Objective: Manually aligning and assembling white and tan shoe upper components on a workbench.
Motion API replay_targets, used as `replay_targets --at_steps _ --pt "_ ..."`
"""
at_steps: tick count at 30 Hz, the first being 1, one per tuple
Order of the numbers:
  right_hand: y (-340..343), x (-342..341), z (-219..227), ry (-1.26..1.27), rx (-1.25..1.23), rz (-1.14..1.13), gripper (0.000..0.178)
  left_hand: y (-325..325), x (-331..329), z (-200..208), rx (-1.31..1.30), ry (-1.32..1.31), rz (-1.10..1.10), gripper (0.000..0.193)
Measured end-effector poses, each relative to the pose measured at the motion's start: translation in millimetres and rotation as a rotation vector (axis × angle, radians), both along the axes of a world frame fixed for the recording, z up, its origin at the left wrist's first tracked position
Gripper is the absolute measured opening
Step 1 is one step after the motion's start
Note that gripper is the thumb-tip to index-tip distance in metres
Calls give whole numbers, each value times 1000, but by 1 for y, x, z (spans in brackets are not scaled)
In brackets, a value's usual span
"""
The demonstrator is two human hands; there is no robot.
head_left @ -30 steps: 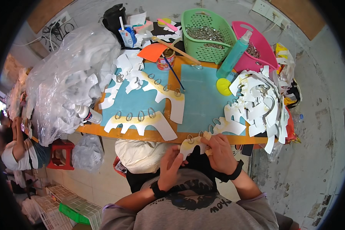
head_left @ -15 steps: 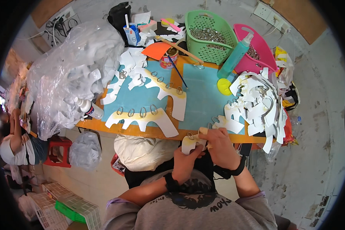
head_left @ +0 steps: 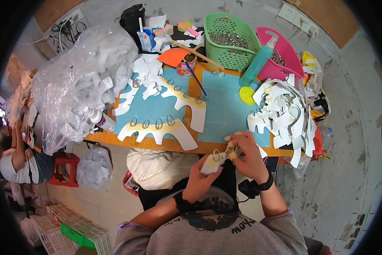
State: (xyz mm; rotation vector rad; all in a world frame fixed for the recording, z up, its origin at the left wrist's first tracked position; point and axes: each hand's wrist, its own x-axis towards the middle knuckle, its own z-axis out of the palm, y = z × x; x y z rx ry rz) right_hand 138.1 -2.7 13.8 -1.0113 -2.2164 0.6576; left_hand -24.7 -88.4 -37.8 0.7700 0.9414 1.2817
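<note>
Just in front of the table's near edge, my left hand grips a white cut-out piece with yellowish glue on it. A metal ring stands on that piece. My right hand, with beige covers on some fingertips, is closed at the piece's right side; what its fingertips pinch is partly hidden. On the blue mat, a comb-shaped white piece carries several metal rings along its glued edge. Behind it lies a similar piece, also with rings.
At right is a heap of white pieces. Behind stand green and pink baskets of metal rings, a teal spray bottle and a can. A large plastic bag and a white bottle are at left.
My right hand has shifted a little to the right, its fingers rearranged. The held piece has turned, showing more of its white face and the ring.
</note>
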Motion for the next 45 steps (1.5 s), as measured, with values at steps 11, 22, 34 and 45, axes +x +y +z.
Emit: replay_targets --at_steps 11,22,34,45 --pt "-25 -7 30 69 -146 -130 18 -6 -21 25 161 -61 185 79" --pt "-40 -17 28 223 -209 -73 19 2 -3 35 29 -357 271 62" --pt "-40 -15 15 406 -305 -22 20 2 -7 28 35 -554 173 55" --pt "-43 -20 17 331 -231 -76 21 6 -5 38 -26 -261 262 48"
